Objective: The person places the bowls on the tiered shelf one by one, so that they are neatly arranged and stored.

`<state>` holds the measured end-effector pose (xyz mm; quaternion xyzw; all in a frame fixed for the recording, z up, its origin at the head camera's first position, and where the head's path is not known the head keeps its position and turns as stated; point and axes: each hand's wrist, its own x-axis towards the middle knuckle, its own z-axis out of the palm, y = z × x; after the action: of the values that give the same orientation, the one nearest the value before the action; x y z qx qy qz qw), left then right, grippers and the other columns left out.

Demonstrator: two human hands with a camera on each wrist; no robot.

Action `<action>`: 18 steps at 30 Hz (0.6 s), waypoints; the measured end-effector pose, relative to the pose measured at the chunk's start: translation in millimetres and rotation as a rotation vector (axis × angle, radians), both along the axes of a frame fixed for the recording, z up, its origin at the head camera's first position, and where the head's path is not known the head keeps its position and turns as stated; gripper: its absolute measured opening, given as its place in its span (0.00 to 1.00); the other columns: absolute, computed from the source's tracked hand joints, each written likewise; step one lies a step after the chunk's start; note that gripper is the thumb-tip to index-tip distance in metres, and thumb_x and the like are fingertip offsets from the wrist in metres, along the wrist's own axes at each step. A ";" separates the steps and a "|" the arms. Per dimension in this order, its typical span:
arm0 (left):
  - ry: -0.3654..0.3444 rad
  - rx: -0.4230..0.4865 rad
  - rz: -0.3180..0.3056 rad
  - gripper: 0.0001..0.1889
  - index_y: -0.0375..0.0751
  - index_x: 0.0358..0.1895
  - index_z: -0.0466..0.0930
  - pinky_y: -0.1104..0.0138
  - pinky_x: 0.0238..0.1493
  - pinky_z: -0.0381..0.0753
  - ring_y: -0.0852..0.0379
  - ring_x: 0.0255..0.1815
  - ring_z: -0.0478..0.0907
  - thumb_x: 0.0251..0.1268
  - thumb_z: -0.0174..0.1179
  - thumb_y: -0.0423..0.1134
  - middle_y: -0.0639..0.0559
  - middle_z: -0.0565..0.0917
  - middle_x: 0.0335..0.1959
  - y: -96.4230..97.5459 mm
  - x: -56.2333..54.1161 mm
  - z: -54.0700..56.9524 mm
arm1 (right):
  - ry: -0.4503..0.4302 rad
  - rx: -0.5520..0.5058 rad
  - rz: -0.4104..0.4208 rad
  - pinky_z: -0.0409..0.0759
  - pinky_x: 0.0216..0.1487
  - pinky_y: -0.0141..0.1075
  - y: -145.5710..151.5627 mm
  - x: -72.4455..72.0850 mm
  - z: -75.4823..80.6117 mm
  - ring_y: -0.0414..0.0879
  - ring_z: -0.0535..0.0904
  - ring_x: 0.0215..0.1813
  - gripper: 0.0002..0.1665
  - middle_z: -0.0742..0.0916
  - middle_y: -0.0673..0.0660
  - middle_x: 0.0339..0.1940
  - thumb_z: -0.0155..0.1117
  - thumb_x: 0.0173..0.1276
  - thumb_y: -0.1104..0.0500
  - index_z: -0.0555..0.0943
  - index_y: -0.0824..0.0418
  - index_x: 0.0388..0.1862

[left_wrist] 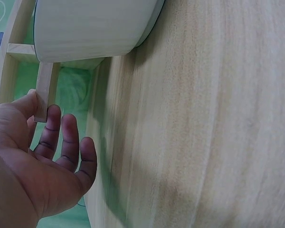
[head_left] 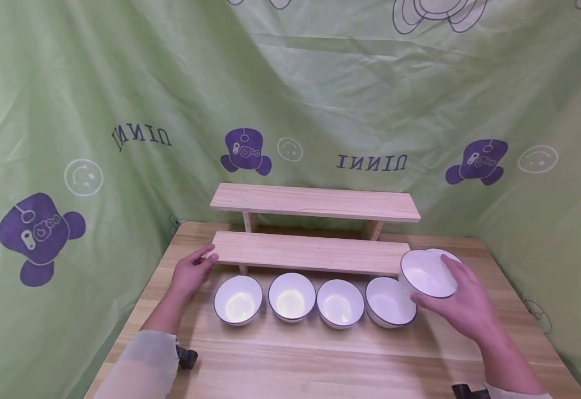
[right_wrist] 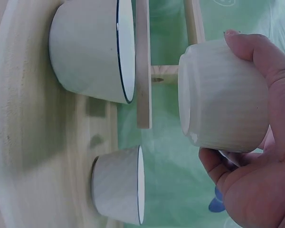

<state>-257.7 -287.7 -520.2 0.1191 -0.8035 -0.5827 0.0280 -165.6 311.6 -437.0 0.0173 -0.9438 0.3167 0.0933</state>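
Observation:
My right hand grips a white bowl with a dark rim, its thumb and fingers on opposite sides. The right wrist view shows this bowl raised off the table, level with the shelf's lower board. At the left end of the two-tier wooden shelf, my left hand pinches the lower board's end between thumb and fingers; its other fingers are loosely bent. Several matching bowls stand upright in a row before the shelf. Another bowl stands behind the held one, partly hidden.
The shelf's upper board rises behind the lower one on wooden supports. Everything stands on a wood-grain table. Green printed curtains hang close behind and along both sides. Thin cables lie by the table's left and right edges.

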 end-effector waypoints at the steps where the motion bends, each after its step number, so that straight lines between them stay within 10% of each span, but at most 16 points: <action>1: 0.000 0.002 0.001 0.31 0.47 0.71 0.78 0.66 0.32 0.83 0.54 0.35 0.78 0.68 0.70 0.54 0.50 0.82 0.35 -0.3 -0.5 -0.9 | 0.005 0.003 0.003 0.65 0.58 0.75 -0.9 -1.2 0.5 0.81 0.61 0.70 0.71 0.63 0.78 0.77 0.85 0.52 0.38 0.56 0.66 0.83; 18: -0.004 0.008 -0.005 0.31 0.47 0.71 0.78 0.68 0.31 0.82 0.57 0.33 0.77 0.68 0.70 0.53 0.49 0.82 0.35 -1.5 -2.4 -0.2 | 0.006 0.015 0.024 0.64 0.61 0.76 -18.4 -19.7 10.2 0.80 0.60 0.71 0.72 0.65 0.79 0.75 0.86 0.49 0.37 0.58 0.68 0.82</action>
<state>-260.1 -289.2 -520.4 0.1182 -0.8016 -0.5856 0.0246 -185.3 293.2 -426.8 0.0301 -0.9455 0.3107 0.0923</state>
